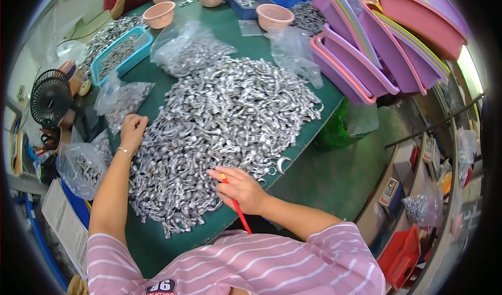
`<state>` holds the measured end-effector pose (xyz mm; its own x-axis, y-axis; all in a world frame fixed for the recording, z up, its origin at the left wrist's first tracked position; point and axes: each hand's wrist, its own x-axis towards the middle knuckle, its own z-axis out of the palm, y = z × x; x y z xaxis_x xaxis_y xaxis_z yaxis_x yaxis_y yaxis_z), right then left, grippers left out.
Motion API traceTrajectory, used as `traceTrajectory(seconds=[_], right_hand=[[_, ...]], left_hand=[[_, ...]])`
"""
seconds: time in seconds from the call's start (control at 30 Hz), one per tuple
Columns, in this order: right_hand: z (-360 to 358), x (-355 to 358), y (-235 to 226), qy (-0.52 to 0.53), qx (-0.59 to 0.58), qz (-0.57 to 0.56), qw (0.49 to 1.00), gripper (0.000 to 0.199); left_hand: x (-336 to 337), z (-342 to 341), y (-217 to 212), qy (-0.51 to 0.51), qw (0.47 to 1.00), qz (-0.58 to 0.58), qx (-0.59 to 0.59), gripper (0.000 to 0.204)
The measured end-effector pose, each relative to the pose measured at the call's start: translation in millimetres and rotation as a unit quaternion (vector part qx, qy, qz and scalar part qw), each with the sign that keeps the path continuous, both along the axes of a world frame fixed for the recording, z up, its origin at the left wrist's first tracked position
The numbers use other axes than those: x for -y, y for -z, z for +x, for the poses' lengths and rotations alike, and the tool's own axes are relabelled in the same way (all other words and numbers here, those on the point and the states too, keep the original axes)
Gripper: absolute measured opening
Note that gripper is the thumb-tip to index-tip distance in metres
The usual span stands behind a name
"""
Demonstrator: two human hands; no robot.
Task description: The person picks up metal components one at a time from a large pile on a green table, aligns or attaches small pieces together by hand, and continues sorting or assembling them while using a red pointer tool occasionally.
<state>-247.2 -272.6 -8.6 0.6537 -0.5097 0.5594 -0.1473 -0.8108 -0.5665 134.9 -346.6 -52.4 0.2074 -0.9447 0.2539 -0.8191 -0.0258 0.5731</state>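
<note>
The right hand is closed around a red pencil-like stick at the near edge of the heap of small silver metal parts, which covers the green table. At ten o'clock from it, the left hand rests loosely curled on the heap's far-left edge, holding nothing visible. Beyond, at twelve o'clock, sit pink bowls, and stacked purple tubs at two o'clock

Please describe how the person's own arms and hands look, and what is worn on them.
Both forearms are bare. The left hand has a thin beaded bracelet at the wrist. The right hand wears nothing. Short pink sleeves with white stripes cover the upper arms.
</note>
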Motion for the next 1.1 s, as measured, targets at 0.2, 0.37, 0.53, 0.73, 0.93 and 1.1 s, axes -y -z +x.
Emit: traceTrajectory(seconds=[0.2, 0.37, 0.53, 0.73, 0.93, 1.1], right_hand=[[-5, -4, -8, -0.01, -0.048, 0.027, 0.998, 0.033], [2, -3, 3, -0.039, -0.039, 0.012, 0.998, 0.034], [6, -3, 8, -0.021, 0.031, -0.014, 0.999, 0.026], [-54, 3, 4, 0.159, 0.104, -0.053, 0.98, 0.021], [-105, 9, 14, 0.313, -0.006, 0.033, 0.949, 0.033], [-108, 14, 12, 0.29, -0.023, 0.036, 0.956, 0.032]], left_hand=[[-31, -26, -25, 0.117, 0.992, 0.033, -0.027, 0.009], [-62, -23, -42, 0.101, 0.976, 0.149, -0.125, 0.011], [-109, -32, -53, 0.116, 0.982, 0.072, -0.13, 0.009], [-133, -39, -61, 0.091, 0.995, 0.05, -0.001, 0.009], [-141, -36, -48, 0.047, 0.998, 0.023, -0.032, 0.011], [-141, -30, -41, 0.045, 0.998, 0.027, -0.032, 0.011]])
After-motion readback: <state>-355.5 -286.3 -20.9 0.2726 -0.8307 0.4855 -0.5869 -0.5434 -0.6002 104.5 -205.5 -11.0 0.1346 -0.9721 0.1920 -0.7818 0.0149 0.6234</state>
